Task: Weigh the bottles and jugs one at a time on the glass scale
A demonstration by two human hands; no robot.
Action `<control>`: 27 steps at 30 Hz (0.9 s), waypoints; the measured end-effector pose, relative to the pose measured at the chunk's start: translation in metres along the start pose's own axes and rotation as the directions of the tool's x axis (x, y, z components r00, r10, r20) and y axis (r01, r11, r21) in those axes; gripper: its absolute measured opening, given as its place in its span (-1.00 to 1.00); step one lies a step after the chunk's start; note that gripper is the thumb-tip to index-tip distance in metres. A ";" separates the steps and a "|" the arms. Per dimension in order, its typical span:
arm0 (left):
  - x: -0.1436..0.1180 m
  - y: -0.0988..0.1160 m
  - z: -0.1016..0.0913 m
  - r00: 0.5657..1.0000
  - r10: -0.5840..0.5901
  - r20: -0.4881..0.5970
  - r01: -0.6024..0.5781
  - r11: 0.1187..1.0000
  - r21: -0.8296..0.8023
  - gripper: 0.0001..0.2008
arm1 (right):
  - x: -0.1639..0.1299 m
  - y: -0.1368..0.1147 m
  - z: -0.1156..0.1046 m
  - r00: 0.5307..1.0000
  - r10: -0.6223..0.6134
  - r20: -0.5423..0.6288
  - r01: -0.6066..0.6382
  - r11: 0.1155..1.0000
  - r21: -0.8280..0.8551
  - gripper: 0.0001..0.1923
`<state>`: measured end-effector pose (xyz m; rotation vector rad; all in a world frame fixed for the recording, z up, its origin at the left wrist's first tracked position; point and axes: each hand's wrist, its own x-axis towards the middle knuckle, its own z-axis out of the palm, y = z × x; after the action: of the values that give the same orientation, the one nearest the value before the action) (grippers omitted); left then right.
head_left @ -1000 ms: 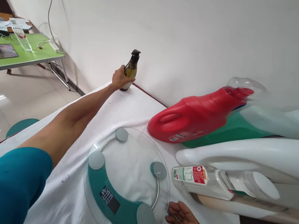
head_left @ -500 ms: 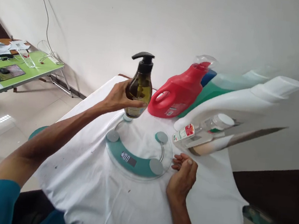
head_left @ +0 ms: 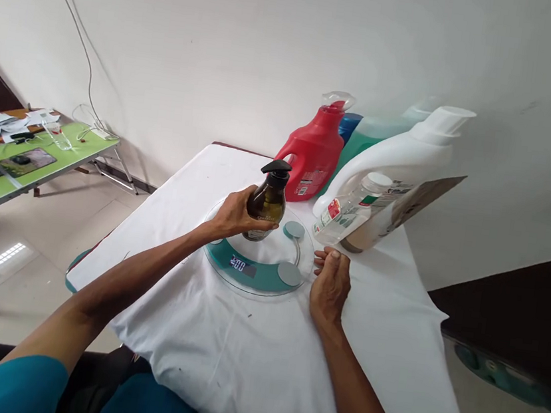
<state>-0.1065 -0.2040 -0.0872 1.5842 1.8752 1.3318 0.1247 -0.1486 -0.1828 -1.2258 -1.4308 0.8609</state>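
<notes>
Since the earlier frames, the left hand [head_left: 235,213] has carried the dark pump bottle [head_left: 267,200] from the far table corner, through the air, down onto the glass bathroom scale [head_left: 258,258]. Bottle now stands upright on the scale's glass plate, near its far edge, base on or just at the glass; contact cannot be confirmed. Left hand's fingers are wrapped around the bottle's body, holding it. Scale's display [head_left: 239,265] is lit; digits are too small to read with certainty.

Right hand [head_left: 330,285] lies palm down on the white cloth [head_left: 248,344], fingers loosely extended, holding nothing, fingertips just beside the scale's right rim.

Behind the scale, against the wall: a red detergent jug [head_left: 313,154], a green bottle [head_left: 372,134] partly hidden behind it, a large white bottle [head_left: 395,161] leaning to the right, and a small clear bottle with white cap [head_left: 350,210] in front of that. A brown flat item [head_left: 398,211] rests beside the clear bottle.

A green table [head_left: 35,160] with papers stands at left, well apart.
</notes>
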 end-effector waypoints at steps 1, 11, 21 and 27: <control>-0.001 0.000 0.001 1.000 -0.004 0.000 0.004 1.000 -0.005 -0.49 | 0.000 0.001 0.000 1.000 -0.005 0.005 0.005 1.000 -0.002 -0.40; -0.008 -0.020 -0.025 0.994 0.107 -0.012 -0.108 0.984 -0.140 -0.34 | 0.002 0.003 0.000 0.999 -0.001 0.037 0.001 1.000 -0.017 -0.30; -0.035 -0.110 -0.030 0.955 -0.168 -0.245 0.133 0.979 -0.152 -0.37 | 0.003 0.003 0.000 0.998 0.016 0.063 -0.015 1.000 -0.017 -0.15; -0.034 -0.107 -0.027 0.962 -0.171 -0.215 0.133 0.974 -0.181 -0.36 | 0.003 0.001 0.000 0.998 0.023 0.057 -0.021 0.999 -0.028 -0.13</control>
<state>-0.1777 -0.2395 -0.1706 1.2223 1.9150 1.6112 0.1254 -0.1459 -0.1832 -1.2483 -1.4819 0.9006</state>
